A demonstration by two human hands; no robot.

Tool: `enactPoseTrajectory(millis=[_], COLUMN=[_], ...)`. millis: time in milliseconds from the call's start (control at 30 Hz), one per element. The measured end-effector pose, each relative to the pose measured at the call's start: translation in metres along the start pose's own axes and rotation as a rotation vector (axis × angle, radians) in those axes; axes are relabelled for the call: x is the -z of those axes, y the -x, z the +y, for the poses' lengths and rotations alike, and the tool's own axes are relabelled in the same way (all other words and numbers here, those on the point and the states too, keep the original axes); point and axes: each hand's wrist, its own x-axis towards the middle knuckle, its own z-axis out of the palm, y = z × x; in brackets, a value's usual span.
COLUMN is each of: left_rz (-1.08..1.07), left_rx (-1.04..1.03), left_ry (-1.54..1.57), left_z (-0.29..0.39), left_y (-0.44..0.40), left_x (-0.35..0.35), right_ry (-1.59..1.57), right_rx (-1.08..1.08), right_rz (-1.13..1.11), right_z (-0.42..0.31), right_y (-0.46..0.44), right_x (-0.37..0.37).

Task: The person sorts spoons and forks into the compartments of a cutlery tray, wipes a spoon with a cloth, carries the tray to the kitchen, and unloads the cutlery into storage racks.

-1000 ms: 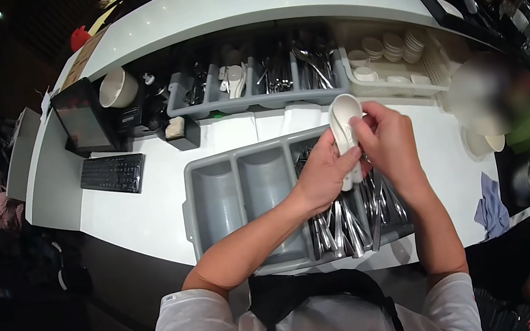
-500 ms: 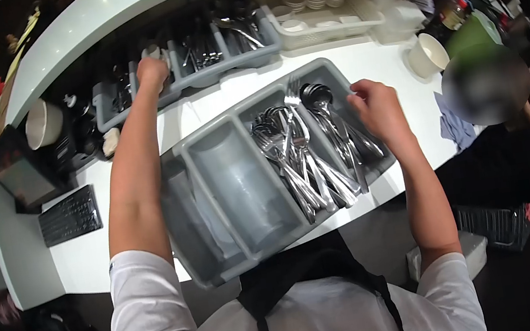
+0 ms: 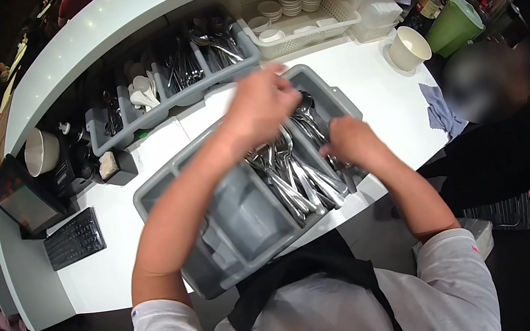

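Note:
A grey cutlery tray (image 3: 157, 190) lies at a slant near the counter's front edge. Forks (image 3: 289, 179) fill one of its compartments, and spoons (image 3: 306, 115) share the rightmost one. My left hand (image 3: 262, 103), smeared by motion, is above the far end of these compartments; its fingers look bent, but whether they hold anything is unclear. At the right compartment, my right hand (image 3: 352, 142) has curled fingers down by the spoon handles. What lies in its grip is hidden. The left compartments hold no cutlery, though a pale flat piece (image 3: 219, 249) shows in the leftmost.
Behind stands another grey tray (image 3: 170, 102) with cutlery and white spoons (image 3: 143, 91). Beside it is a cream basket (image 3: 300, 35) of small white cups. A keyboard (image 3: 74, 238), a screen (image 3: 25, 191), a cream tub (image 3: 409, 48) and a blue cloth (image 3: 441, 113) surround the workspace. A person (image 3: 502, 150) is at right.
My left hand has left the rear tray's white spoons and swung right over the front tray. My right hand has moved from the tray's right rim inward to the spoon compartment.

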Motion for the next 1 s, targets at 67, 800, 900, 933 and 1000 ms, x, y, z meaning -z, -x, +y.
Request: enactPoseTrajectory(millis=[67, 800, 900, 933, 1000], left_rz=[-0.171, -0.098, -0.11, -0.102, -0.043], left_rx=[0.086, 0.271, 0.255, 0.291, 0.319], left_ry=[0.232, 0.766, 0.814, 0.819, 0.746], left_z=[0.011, 0.0, -0.002, -0.003, -0.003], left_y=[0.004, 0.067, 0.095, 0.106, 0.132], left_x=[-0.03, -0.006, 0.01, 0.017, 0.033], right_ry=[0.07, -0.372, -0.357, -0.316, -0.235], right_rx=[0.034, 0.056, 0.031, 0.04, 0.06], right_rz=[0.044, 0.473, 0.371, 0.397, 0.444], right_z=[0.009, 0.005, 0.004, 0.004, 0.005], right_y=[0.001, -0.058, -0.055, -0.052, -0.045], right_x=[-0.031, -0.052, -0.06, -0.064, -0.075])
